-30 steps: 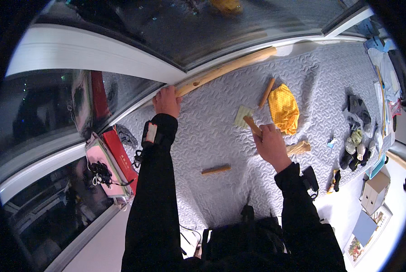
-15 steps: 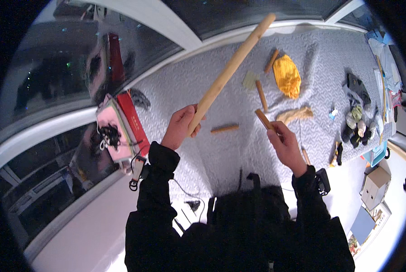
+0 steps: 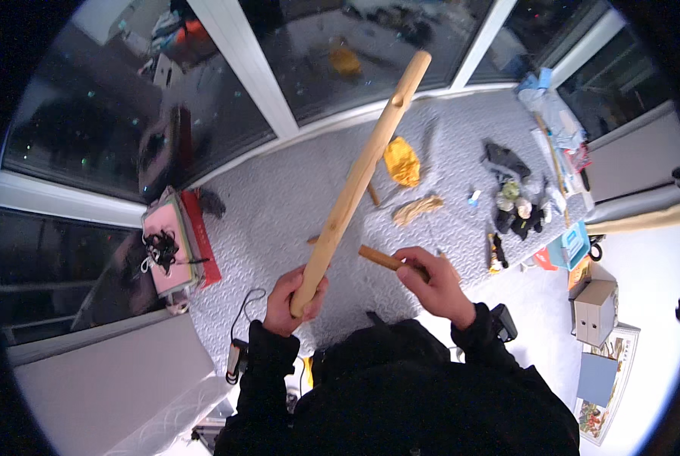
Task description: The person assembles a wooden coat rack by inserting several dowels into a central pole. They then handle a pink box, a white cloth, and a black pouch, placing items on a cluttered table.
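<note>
My left hand (image 3: 294, 302) is wrapped round the lower end of a long round wooden pole (image 3: 347, 201), which slants up and away to the right. A hole shows in its side near the far end. My right hand (image 3: 433, 283) grips a short wooden peg (image 3: 379, 258), whose free end points left toward the pole without touching it. Beyond the pole, another wooden peg (image 3: 373, 194) lies on the grey quilted cover (image 3: 256, 197). Part of a further peg (image 3: 312, 240) shows at the pole's left side; the pole hides the rest.
A bunched yellow cloth (image 3: 402, 161) and a tan cloth piece (image 3: 417, 210) lie past my hands. A pink folder (image 3: 169, 237) with black cords and a red box (image 3: 201, 235) stand left. Socks (image 3: 521, 209) are heaped right, near a blue basket (image 3: 572, 245). Windows (image 3: 355, 53) line the far side.
The view has shifted, with more window showing. The pole's hole has come into sight. The peg in my right hand has swung flatter and now points more to the left.
</note>
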Demonstrator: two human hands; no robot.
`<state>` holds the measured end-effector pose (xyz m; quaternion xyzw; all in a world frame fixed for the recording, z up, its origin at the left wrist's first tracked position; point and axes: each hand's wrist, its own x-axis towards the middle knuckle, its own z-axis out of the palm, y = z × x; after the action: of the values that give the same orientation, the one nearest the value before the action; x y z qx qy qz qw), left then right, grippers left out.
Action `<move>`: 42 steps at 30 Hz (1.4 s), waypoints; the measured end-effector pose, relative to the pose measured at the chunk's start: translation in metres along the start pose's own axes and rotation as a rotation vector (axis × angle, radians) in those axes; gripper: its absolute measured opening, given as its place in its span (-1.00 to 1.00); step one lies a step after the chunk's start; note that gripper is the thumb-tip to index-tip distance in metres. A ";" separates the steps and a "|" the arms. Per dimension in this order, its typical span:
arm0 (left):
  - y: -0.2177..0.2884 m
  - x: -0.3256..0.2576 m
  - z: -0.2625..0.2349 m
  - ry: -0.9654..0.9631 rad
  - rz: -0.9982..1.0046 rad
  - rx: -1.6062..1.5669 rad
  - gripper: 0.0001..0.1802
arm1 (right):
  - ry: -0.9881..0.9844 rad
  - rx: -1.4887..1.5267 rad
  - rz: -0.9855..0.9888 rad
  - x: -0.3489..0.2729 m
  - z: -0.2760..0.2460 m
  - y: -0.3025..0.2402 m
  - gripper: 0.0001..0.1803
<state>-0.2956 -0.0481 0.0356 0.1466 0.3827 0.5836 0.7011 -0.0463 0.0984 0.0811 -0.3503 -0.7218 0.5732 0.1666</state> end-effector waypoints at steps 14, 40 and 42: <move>-0.046 -0.031 0.020 -0.282 -0.057 -0.499 -0.40 | 0.248 0.234 -0.170 -0.035 -0.005 -0.015 -0.75; 0.011 -0.107 0.045 0.025 0.085 0.709 -0.41 | -0.150 0.375 -0.020 -0.027 -0.086 -0.090 -0.79; 0.013 -0.105 0.044 -0.035 0.046 0.743 -0.44 | -0.167 0.260 -0.054 -0.024 -0.083 -0.088 -0.81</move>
<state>-0.2767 -0.1316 0.1116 0.4095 0.5532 0.4178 0.5931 -0.0037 0.1322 0.1925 -0.2574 -0.6621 0.6842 0.1650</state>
